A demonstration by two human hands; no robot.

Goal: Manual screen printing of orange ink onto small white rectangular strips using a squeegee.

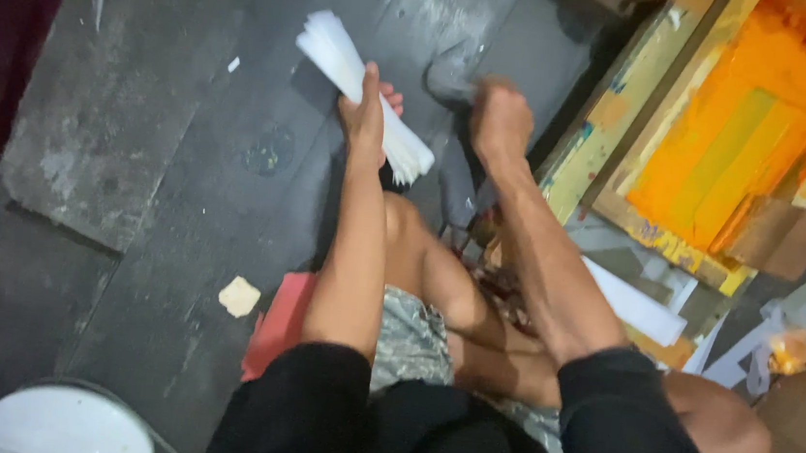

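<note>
At the near edge of the view, a round white bucket rim shows at lower left, and black sleeves cover both upper arms. A flat red cushion-like pad lies on the dark grey floor beside the person's bent bare knees, with a small pale scrap of paper just left of it. Farther out, the left hand is wrapped tight around a thick stack of white paper strips, held tilted above the floor with both ends fanning past the fist. The right hand is curled into a fist near the stack; it is blurred, so whether it grips anything cannot be told. Beyond it, to the right, stands a wooden-framed printing screen coated in orange ink.
</note>
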